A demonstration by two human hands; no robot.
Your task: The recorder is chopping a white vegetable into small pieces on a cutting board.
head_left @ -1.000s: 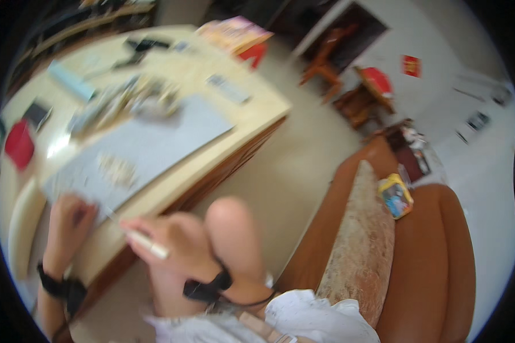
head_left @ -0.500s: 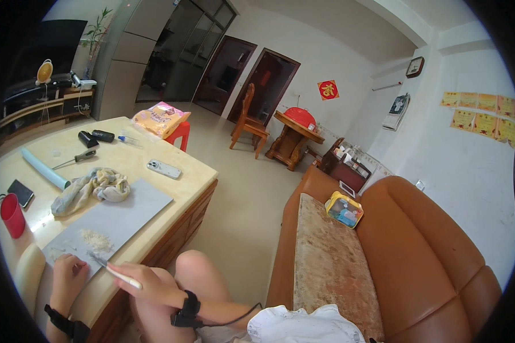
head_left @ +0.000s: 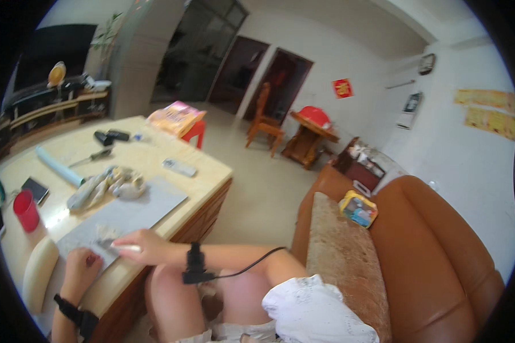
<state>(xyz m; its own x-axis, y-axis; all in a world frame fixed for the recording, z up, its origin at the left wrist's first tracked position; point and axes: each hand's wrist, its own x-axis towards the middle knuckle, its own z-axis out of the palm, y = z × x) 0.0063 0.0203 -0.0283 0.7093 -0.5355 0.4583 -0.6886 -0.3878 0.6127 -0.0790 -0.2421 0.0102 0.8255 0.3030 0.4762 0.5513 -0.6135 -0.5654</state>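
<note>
The right hand (head_left: 144,247) is closed around the pale handle of a small knife (head_left: 129,248), its grey blade pointing left and blurred. The left hand (head_left: 83,268) is curled, fingers bent inward, on the board just beside the blade; whether anything is pinched in it cannot be told. At the blade's tip, a small heap of whitish chopped pieces (head_left: 107,231) lies on a grey-blue cutting board (head_left: 159,200), toward the board's near left end; what the pieces are is too blurred to tell. The step in hand appears to be cutting or gathering those pieces with the blade, and the next move would call for a steady grip on the handle and left fingertips tucked clear of the edge. Farther along the board rests a bunched grey and yellowish cloth (head_left: 111,184), partly over its far edge. Around the board, on a cream-topped table (head_left: 207,171), stand or lie a red cup (head_left: 26,210), a dark phone (head_left: 35,190), a light-blue tube (head_left: 58,166), a dark-handled screwdriver (head_left: 100,154) and a pale, phone-shaped slab (head_left: 179,167). A long, pale, curved object (head_left: 41,268) lies left of the left hand. Beyond the person's knees, to the right, is a brown sofa (head_left: 440,246) with a mottled seat cover (head_left: 344,257).
</note>
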